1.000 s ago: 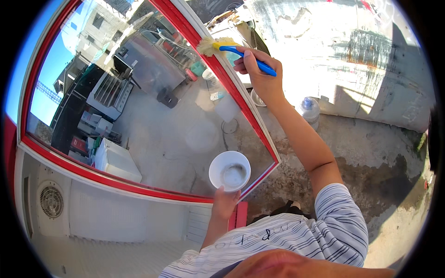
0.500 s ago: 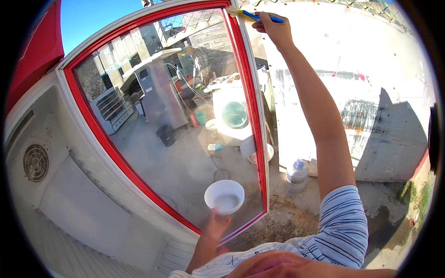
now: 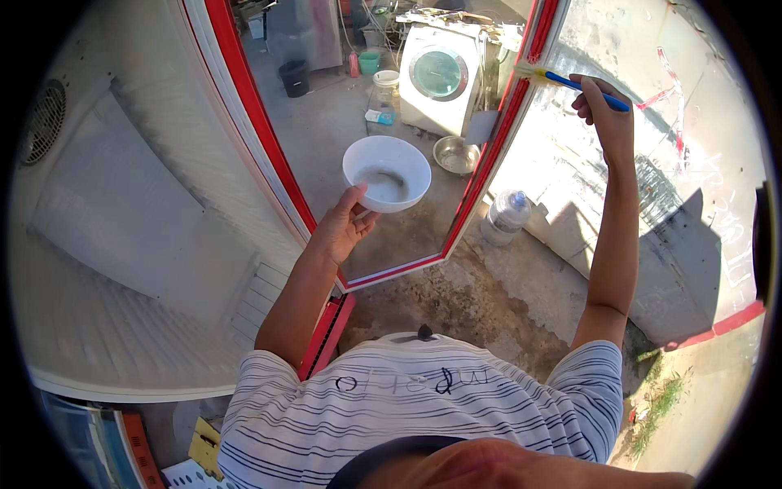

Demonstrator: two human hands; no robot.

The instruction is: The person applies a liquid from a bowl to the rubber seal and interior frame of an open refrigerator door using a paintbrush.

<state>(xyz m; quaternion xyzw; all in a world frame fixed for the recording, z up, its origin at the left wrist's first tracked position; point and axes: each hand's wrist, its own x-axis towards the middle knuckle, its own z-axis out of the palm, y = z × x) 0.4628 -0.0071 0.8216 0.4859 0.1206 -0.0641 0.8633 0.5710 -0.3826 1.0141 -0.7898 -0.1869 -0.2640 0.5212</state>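
Note:
My right hand (image 3: 607, 118), raised at the right, grips the blue handle of a brush (image 3: 562, 79). Its pale bristles touch the red edging (image 3: 539, 37) on the right side of a glass door. In front of the glass, my left hand (image 3: 346, 226) holds a white bowl (image 3: 387, 159) by its near-left side, the thumb towards the rim. A greyish patch shows in the bowl's bottom; whether it is liquid, I cannot tell. The door stands open from a white cabinet (image 3: 122, 196) on my left.
A clear plastic bottle (image 3: 507, 216) stands on the ground right of the door. Through the glass appear a white washing machine (image 3: 423, 102), a metal basin (image 3: 454, 156) and a black bucket (image 3: 295, 79). A large pale panel (image 3: 668, 236) lies along the right side.
My right hand has brought the brush down along the door's right edge from its top corner. The view has tipped downward, and my left hand still holds the bowl.

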